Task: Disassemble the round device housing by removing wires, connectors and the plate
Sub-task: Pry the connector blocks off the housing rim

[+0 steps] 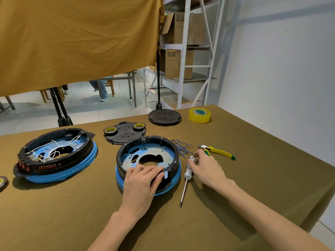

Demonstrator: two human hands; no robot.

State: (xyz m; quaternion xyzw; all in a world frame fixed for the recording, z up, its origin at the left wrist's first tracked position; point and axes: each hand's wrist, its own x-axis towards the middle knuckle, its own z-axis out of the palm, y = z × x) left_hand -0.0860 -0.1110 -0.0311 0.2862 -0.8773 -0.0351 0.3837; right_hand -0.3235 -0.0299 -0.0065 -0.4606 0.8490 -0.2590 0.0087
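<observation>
Work surface: a desk [253, 178] covered in olive-brown cloth. A mustard-yellow cloth [72, 42] hangs across the far side, with a tiled floor and table legs visible beneath it. To the right stand a white wall and a metal shelving rack [183, 51] carrying cardboard boxes [178, 63]; their printing is too small to read.

The round device housing [147, 160], black ring on a blue base, sits at centre near the front edge, with a perforated blue plate [145, 153] inside it. The left hand [141, 180] rests on its near rim, fingers curled over the black edge at a small white tab. The right hand [206, 167] lies just right of it, fingers curled round the white handle of a screwdriver [186, 178] lying on the desk.

A second housing [56, 156], still wired, lies at left; its red lettering is illegible. Loose blue wires [181, 146] lie beside the centre housing, and yellow-green cutters [217, 151] beyond them. Behind are a dark cover plate [125, 133] bearing two tape rolls, a black disc [164, 116] and a yellow tape roll [199, 115] with a green-printed core, text unreadable.
</observation>
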